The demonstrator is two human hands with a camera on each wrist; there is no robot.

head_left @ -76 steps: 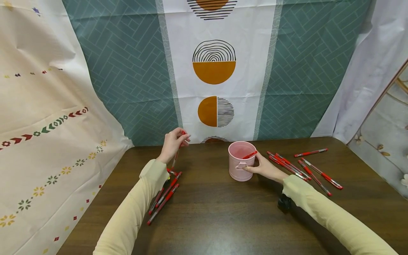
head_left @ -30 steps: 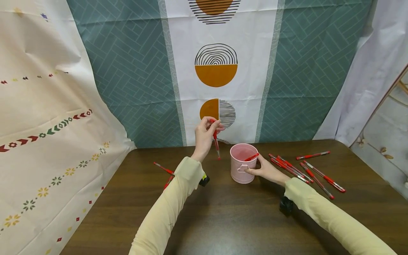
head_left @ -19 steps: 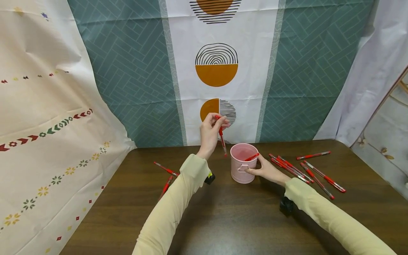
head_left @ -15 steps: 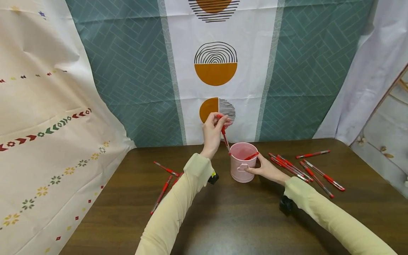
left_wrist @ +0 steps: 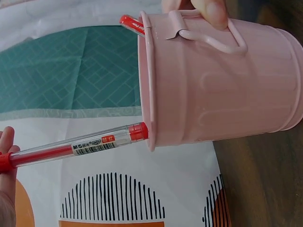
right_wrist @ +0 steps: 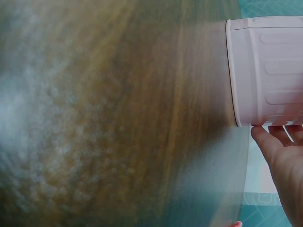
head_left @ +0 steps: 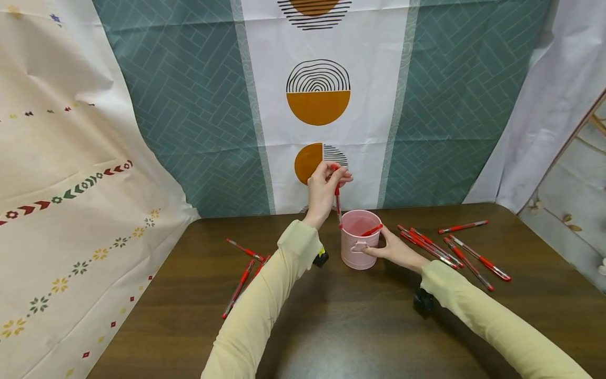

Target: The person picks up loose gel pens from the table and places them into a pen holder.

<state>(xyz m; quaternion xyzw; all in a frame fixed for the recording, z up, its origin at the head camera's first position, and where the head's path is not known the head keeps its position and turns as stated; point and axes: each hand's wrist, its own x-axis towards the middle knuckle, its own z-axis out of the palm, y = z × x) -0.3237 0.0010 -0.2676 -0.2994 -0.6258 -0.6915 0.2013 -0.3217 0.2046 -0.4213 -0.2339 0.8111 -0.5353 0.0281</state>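
Observation:
Between thumb and fingers, my left hand [head_left: 323, 190] pinches a red gel pen [head_left: 337, 200] by its upper end. The pen hangs nearly upright, its lower tip at the left rim of a pink bucket [head_left: 352, 257]. In the left wrist view the clear barrel of that gel pen [left_wrist: 90, 145] bears a printed label and its red end meets the rim of the bucket [left_wrist: 213, 85]. On the bucket's right side, my right hand [head_left: 395, 250] grips the wall near the small handle. Another red pen [head_left: 371, 230] leans inside, its end above the rim.
Several red pens [head_left: 428, 246] lie on the brown table [head_left: 360, 326] right of the bucket. More red pens [head_left: 239, 289] lie at the left, partly behind the left sleeve [head_left: 265, 300]. A patterned cloth [head_left: 203, 105] hangs behind the table.
My left hand has lifted a pen from the left pile and carried it right to the bucket's rim. My right hand has stayed on the bucket.

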